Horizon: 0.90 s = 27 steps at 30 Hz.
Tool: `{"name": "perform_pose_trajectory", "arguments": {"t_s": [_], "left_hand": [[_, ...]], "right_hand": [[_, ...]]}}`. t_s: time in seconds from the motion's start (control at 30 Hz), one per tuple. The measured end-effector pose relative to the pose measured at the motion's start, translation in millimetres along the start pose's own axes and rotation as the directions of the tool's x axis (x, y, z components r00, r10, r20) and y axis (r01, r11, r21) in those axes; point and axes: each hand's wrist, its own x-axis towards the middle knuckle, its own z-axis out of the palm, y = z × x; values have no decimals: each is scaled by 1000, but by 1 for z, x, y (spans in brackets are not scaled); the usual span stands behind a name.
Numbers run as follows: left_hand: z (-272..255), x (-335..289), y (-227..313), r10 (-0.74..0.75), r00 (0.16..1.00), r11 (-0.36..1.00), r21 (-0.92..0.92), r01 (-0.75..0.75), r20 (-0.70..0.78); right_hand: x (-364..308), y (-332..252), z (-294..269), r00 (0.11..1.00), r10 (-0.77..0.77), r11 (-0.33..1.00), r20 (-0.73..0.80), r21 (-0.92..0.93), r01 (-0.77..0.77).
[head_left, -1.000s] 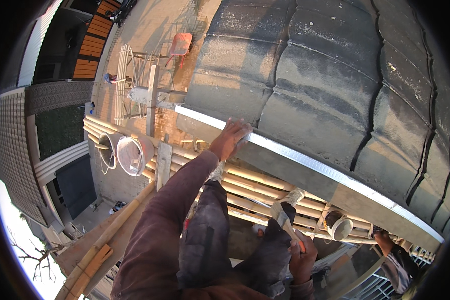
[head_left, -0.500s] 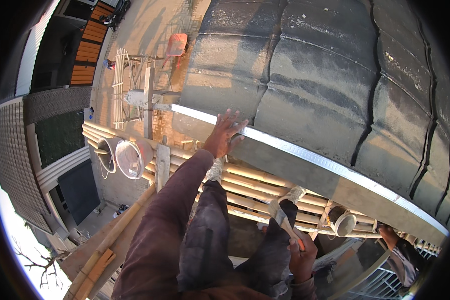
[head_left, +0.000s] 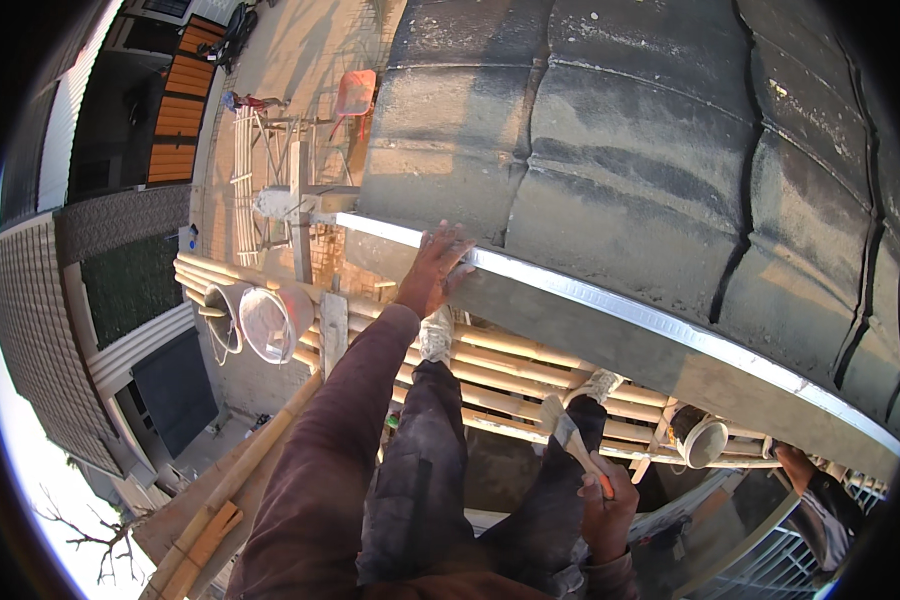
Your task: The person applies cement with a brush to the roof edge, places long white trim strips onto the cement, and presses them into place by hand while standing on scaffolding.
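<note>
The long, thin, bright silvery metal strip (head_left: 590, 295) lies ahead of the person, along the lower edge of the dark grey, weathered roof tiles (head_left: 630, 190) and above a smooth grey fascia band (head_left: 540, 313); its long axis slants from upper left down to lower right. The left hand (head_left: 436, 268) is the nearer one: it rests on the strip close to its upper-left end, fingers spread and extended over the edge rather than curled into a fist, though what the fingertips press underneath cannot be told. The right hand (head_left: 610, 510) sits low, near the person's right leg, well apart from the strip, its fingers closed around the orange-and-pale handle of a flat brush-like tool with a greyish head (head_left: 570, 437). The tool's long axis also slants from upper left to lower right, but more steeply than the strip's, with the head pointing up and away from the palm. From the right hand, the strip lies forward, beyond the tan bamboo poles (head_left: 510, 370) of the platform. A round, whitish bucket (head_left: 707, 444) stands to the right of the tool, near another person's hand (head_left: 795, 468).
</note>
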Motion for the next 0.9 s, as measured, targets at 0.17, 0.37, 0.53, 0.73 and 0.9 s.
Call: {"name": "perform_pose_trajectory", "arguments": {"t_s": [0.17,0.37,0.53,0.73,0.9], "left_hand": [[2,-4,11,-82,990,991,94,92,-114],[26,-18,48,-441,852,895,-215,391,-283],[22,-11,74,-567,803,814,-272,512,-184],[4,11,91,-687,723,722,-44,691,77],[9,19,80,-704,691,701,4,713,167]], "right_hand": [[2,5,10,1000,24,998,3,52,-24],[-1,8,19,997,-56,998,48,46,54],[-4,8,15,998,38,999,47,24,-39],[-6,28,31,987,161,963,29,214,-163],[-20,73,42,946,276,880,168,351,-319]]}}
